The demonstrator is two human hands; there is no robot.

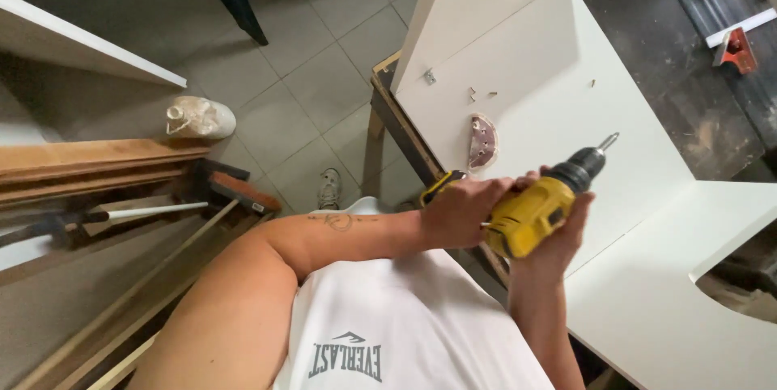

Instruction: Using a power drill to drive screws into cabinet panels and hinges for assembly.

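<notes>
While both hands grip one yellow drill | left hand fingers wrapped | right hand fingers clasping | one white panel

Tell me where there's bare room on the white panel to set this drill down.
Free: the wide stretch of white panel past the drill bit, toward the dark floor. Also the lower panel on the right, before its curved cutout. Crowded: near the upright board, where a sanding pad, loose screws and a bracket lie.

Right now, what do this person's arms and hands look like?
Both arms are bare: no sleeves reach them, and neither the left hand nor the right hand wears a glove. The left forearm carries a thin line tattoo. A white shirt with dark print covers the chest.
</notes>
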